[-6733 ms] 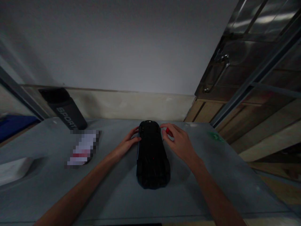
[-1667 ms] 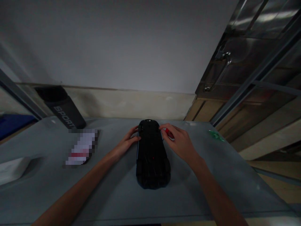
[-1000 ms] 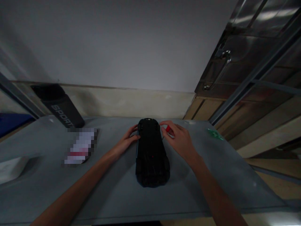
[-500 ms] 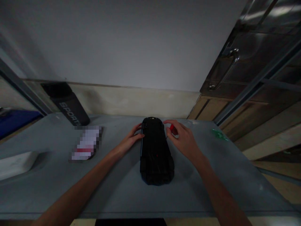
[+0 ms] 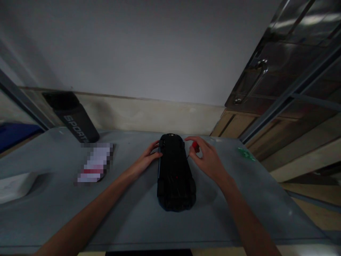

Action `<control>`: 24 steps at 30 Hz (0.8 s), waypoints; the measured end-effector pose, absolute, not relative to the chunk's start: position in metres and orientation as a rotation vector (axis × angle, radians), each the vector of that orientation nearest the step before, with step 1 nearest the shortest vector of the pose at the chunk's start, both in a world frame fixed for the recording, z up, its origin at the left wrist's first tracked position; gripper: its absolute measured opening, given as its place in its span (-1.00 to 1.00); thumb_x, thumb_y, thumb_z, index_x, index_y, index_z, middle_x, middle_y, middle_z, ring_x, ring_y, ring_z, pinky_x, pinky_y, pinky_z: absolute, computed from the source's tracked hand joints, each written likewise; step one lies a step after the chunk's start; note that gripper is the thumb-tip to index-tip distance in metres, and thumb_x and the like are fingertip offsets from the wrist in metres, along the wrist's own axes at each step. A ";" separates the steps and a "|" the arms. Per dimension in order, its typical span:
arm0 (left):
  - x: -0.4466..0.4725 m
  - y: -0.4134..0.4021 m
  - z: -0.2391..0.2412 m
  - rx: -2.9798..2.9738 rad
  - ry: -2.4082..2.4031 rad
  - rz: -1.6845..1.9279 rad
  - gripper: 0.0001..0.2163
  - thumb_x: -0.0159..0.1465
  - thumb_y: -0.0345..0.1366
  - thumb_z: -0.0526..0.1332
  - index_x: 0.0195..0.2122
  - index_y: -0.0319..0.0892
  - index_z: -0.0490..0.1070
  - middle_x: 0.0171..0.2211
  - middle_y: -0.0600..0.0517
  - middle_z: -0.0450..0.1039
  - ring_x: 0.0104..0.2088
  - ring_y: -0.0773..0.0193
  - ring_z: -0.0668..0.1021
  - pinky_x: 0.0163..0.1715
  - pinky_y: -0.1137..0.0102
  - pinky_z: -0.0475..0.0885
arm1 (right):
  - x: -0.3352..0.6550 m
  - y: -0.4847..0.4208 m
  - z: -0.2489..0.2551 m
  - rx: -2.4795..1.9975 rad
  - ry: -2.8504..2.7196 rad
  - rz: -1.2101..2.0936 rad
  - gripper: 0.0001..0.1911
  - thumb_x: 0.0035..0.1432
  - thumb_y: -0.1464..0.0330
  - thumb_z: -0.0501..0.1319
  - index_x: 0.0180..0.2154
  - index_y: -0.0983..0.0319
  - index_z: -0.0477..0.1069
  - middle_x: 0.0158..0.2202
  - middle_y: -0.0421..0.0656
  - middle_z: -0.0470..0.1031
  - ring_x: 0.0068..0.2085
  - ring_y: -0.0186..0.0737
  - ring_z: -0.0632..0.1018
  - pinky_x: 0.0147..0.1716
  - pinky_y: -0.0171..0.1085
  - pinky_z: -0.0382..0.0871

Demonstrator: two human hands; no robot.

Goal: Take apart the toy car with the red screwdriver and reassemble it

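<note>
A black toy car [image 5: 174,174] lies upside down on the grey table [image 5: 133,220], lengthwise, its far end towards the wall. My left hand [image 5: 146,160] rests against the car's far left side, fingers curled on its edge, steadying it. My right hand [image 5: 207,158] is just to the right of the car's far end, fingers pinched round a small tool with a red handle [image 5: 195,145], its thin tip pointing at the car's underside.
A black bottle marked SPORT [image 5: 71,117] leans at the back left, with a blurred packet [image 5: 94,164] in front of it. A white object [image 5: 14,183] lies at the left edge. A small green item [image 5: 245,153] sits at the table's right. A metal door [image 5: 279,71] stands to the right.
Both hands stay at the car's far end. My right hand with the red-handled tool has drawn slightly away from the car's side. The view shifted a little.
</note>
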State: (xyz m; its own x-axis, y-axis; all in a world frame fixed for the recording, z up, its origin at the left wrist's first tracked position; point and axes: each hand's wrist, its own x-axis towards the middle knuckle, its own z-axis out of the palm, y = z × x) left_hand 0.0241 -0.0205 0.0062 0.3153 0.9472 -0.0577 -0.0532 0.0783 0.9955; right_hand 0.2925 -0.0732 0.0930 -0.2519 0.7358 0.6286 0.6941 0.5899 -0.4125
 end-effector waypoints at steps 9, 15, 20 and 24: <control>0.025 -0.024 0.011 1.223 0.957 0.944 -0.30 0.27 -0.15 0.40 0.46 0.07 0.35 0.57 -0.08 0.26 0.51 -0.19 0.38 0.49 -0.03 0.27 | 0.302 -0.069 0.100 -1.150 -1.805 0.137 -0.79 0.42 0.34 0.17 0.00 0.10 0.54 -0.36 -0.21 0.55 -0.34 -0.15 0.59 -0.25 -0.21 0.51; 0.028 -0.025 0.011 1.161 0.890 0.982 -0.27 0.25 -0.20 0.43 0.46 0.02 0.35 0.53 -0.13 0.29 0.44 -0.18 0.44 0.46 -0.01 0.30 | 0.269 -0.070 0.107 -1.108 -1.925 0.368 -0.87 0.48 0.26 0.25 -0.04 0.11 0.55 -0.29 -0.20 0.65 -0.31 -0.17 0.63 -0.27 -0.24 0.50; 0.028 -0.032 0.025 1.171 0.874 0.979 -0.32 0.26 -0.21 0.44 0.42 0.01 0.37 0.50 -0.12 0.32 0.36 -0.12 0.52 0.43 -0.03 0.33 | 0.242 -0.064 0.115 -1.036 -2.123 0.426 -0.88 0.52 0.33 0.24 0.00 0.11 0.54 -0.07 -0.15 0.70 -0.13 -0.17 0.67 -0.02 -0.20 0.51; 0.029 -0.033 0.026 1.203 0.874 0.996 -0.37 0.26 -0.22 0.43 0.37 -0.04 0.42 0.43 -0.14 0.41 0.34 -0.12 0.53 0.42 -0.05 0.33 | 0.235 -0.058 0.123 -1.056 -2.256 0.423 -0.86 0.52 0.40 0.25 0.03 0.12 0.54 0.00 -0.13 0.70 -0.03 -0.15 0.67 0.06 -0.17 0.49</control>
